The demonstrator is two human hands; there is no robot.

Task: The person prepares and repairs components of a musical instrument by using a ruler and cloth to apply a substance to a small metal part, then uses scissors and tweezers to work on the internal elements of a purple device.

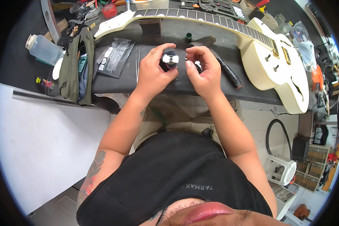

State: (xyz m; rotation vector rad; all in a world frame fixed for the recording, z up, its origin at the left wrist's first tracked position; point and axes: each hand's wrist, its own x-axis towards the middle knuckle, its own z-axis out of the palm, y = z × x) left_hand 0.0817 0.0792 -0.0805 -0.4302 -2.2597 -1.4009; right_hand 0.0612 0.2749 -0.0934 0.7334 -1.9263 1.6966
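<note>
My left hand [154, 71] is closed around a dark object [168, 64] with a white top, held upright over the black work surface. Beside it, my right hand [205, 75] is curled, thumb toward the index finger; a small dark piece shows partly behind the thumb, too hidden to name. A small dark-green bottle [188, 37] stands just beyond my hands. A long black tool [231, 75] lies beside my right hand. Thin metal rods [138, 56] and a flat dark pouch [115, 57] lie to the left of my left hand.
A cream electric guitar [252, 66] lies along the back and right, its neck resting on a dark block [150, 28]. An olive bag [69, 69] and translucent bottle [43, 49] are left. A white panel [45, 143] is lower left; a white appliance [282, 169] is lower right.
</note>
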